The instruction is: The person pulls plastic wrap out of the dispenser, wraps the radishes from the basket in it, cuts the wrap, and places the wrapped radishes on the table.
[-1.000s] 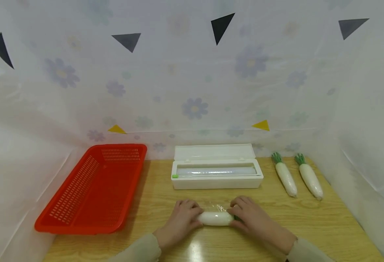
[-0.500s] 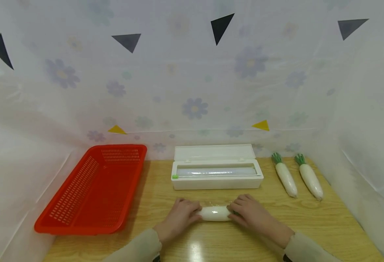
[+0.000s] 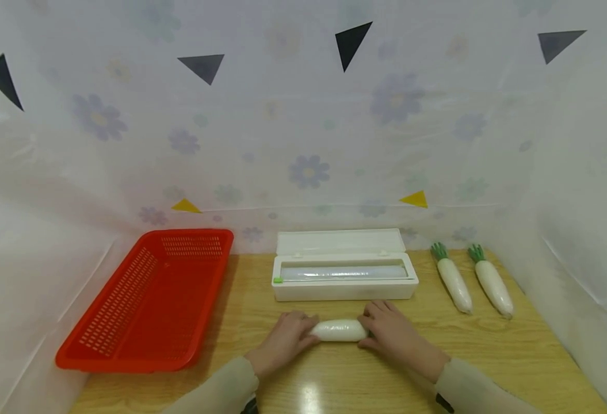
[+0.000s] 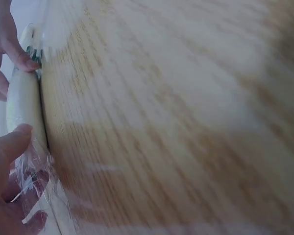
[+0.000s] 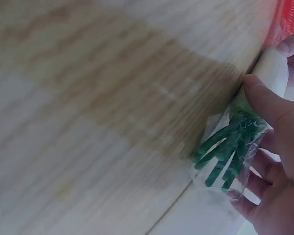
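Observation:
A white radish [image 3: 339, 330] lies crosswise on the wooden table, covered in clear plastic wrap. My left hand [image 3: 286, 339] grips its left end, the thumb on the near side; loose crumpled wrap [image 4: 32, 171] sticks out around those fingers in the left wrist view. Its leafy end is held by my right hand [image 3: 393, 336], with thumb and fingers on opposite sides. Green leaves [image 5: 230, 147] show through the wrap below the right thumb in the right wrist view; the hand hides them in the head view.
Behind the hands stands a white wrap dispenser [image 3: 344, 290], lid up, with a roll of film [image 3: 344, 272] inside. At left is a red plastic basket [image 3: 194, 345]. Two wrapped radishes [image 3: 454, 284] with green tops lie at the right. A flowered sheet [image 3: 262, 132] hangs behind the table.
Both hands have rolled the radish away from the body, toward the dispenser. The clear film that spread out beyond it is now wound around it.

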`<move>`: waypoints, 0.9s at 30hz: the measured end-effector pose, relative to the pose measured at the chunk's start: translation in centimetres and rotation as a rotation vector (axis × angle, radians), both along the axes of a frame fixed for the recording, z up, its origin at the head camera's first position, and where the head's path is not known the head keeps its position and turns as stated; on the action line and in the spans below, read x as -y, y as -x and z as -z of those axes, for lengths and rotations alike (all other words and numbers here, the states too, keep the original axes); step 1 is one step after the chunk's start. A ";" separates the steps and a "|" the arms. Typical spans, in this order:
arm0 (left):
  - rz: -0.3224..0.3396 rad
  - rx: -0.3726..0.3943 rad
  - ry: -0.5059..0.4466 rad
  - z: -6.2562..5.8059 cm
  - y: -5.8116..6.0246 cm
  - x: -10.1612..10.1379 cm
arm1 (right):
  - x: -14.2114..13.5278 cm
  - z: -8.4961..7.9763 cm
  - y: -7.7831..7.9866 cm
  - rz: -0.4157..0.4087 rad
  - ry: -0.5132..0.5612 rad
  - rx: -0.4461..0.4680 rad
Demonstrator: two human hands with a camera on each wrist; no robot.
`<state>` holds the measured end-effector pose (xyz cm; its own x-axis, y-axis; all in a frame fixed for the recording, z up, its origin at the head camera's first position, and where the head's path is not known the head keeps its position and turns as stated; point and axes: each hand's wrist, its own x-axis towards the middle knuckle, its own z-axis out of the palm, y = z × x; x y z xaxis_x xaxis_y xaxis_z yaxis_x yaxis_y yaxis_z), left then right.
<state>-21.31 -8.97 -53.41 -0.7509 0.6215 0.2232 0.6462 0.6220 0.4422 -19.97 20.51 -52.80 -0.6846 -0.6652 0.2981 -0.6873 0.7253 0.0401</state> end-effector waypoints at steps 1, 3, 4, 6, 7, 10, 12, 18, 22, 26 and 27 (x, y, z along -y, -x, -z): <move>0.003 0.012 -0.025 0.0 0.1 0.0 | -0.1 0.0 0.1 -0.003 0.008 0.004; 0.007 0.017 -0.063 0.1 0.2 0.0 | -0.2 0.1 0.2 -0.010 0.023 0.019; 0.001 0.017 -0.074 0.1 0.2 -0.1 | -0.2 0.1 0.3 -0.007 0.041 0.036; -0.011 0.003 -0.075 0.1 0.2 0.0 | -0.3 0.2 0.4 0.004 0.081 0.071; -0.020 -0.003 -0.068 0.2 0.1 0.0 | -0.3 0.1 0.5 0.006 0.109 0.087; -0.051 -0.023 -0.038 0.4 0.0 0.0 | -0.3 0.1 0.6 0.017 0.178 0.119; -0.064 -0.039 -0.020 0.6 0.0 0.0 | -0.3 0.1 0.6 0.016 0.186 0.114; -0.087 -0.077 0.015 0.8 -0.2 -0.4 | -0.2 -0.2 0.7 0.023 0.093 0.047; -0.096 -0.063 0.030 0.8 -0.2 -0.6 | -0.1 -0.2 0.7 0.019 0.046 0.012; -0.089 -0.061 0.045 0.7 -0.5 -0.6 | -0.2 -0.3 0.6 0.015 0.053 0.021; -0.086 -0.059 0.049 0.6 -0.5 -0.5 | -0.2 -0.3 0.5 0.011 0.066 0.032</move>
